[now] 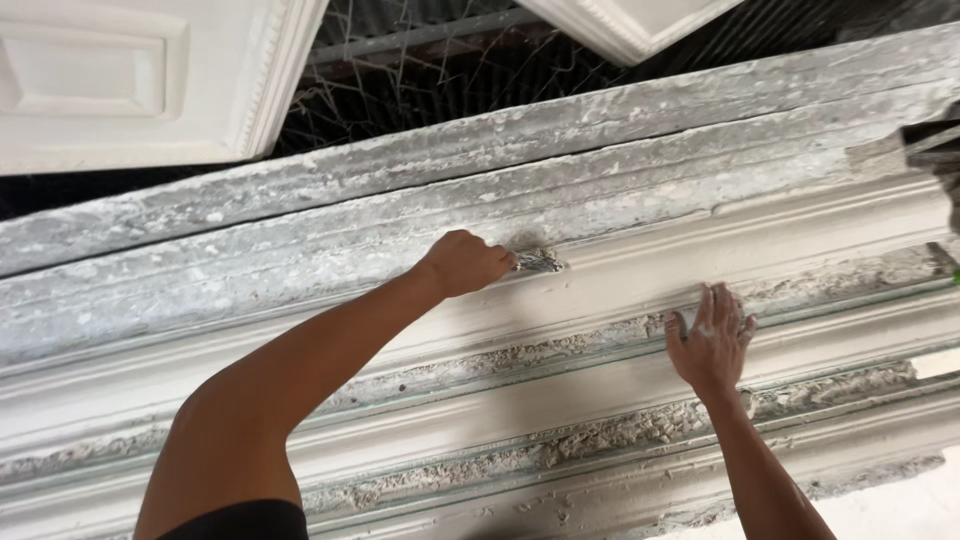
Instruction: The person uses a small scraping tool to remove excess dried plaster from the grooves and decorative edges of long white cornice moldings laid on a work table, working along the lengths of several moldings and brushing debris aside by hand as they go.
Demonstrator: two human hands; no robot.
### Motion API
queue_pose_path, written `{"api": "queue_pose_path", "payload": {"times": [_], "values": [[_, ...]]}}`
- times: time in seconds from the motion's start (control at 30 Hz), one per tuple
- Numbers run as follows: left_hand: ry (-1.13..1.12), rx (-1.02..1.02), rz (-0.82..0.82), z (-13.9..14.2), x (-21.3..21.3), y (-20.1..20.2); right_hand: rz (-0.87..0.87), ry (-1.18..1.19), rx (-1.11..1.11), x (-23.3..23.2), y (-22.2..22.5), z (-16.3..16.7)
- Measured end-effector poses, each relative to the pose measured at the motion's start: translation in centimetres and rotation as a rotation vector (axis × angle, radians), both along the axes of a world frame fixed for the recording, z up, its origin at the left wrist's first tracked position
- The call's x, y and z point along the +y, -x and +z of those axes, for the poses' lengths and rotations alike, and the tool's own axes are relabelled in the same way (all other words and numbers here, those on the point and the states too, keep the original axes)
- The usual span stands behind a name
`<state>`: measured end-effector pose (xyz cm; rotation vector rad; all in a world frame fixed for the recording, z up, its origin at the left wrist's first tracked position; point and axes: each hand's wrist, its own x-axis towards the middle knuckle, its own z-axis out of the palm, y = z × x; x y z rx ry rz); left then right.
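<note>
Long white plaster cornice mouldings lie side by side in a stack that runs from lower left to upper right. My left hand is closed around a small plaster-caked tool, and the tool's tip rests on the upper edge of the smooth white moulding. My right hand lies flat with fingers spread on the same moulding, a little lower and to the right. Rough crumbly plaster shows along the edges between the mouldings.
A grey, plaster-spattered moulding lies behind the white ones. A white panelled plaster piece stands at the upper left and another white piece at the top. Dark wire mesh fills the background. A dark object sits at the right edge.
</note>
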<state>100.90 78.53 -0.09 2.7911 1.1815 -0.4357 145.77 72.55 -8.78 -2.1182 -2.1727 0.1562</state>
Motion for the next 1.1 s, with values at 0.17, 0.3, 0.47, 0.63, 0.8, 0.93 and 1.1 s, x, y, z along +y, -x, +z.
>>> {"api": "queue_pose_path", "payload": {"times": [0.17,0.3,0.47,0.63,0.8,0.93,1.1], "values": [[0.097,0.173,0.007,2.7,-1.3,3.6,0.030,-0.013,-0.002,-0.1,-0.1,-0.1],[0.043,0.141,-0.006,2.8,-3.3,7.7,0.002,-0.011,-0.035,0.3,0.4,-0.5],[0.000,-0.194,0.055,-2.9,5.1,-10.9,-0.005,-0.014,-0.001,0.2,0.3,0.4],[-0.092,-0.284,0.025,-3.2,9.9,-21.1,-0.013,-0.021,0.046,0.1,-0.1,1.8],[-0.090,-0.188,-0.023,-0.6,5.9,-11.5,-0.004,-0.014,-0.019,0.2,0.1,1.5],[-0.023,-0.115,-0.021,-0.4,6.7,-14.1,-0.021,0.036,0.037,-0.1,0.0,1.5],[-0.133,-0.136,-0.076,-0.8,14.1,-29.1,0.009,0.037,0.085,0.4,-0.3,2.3]]}}
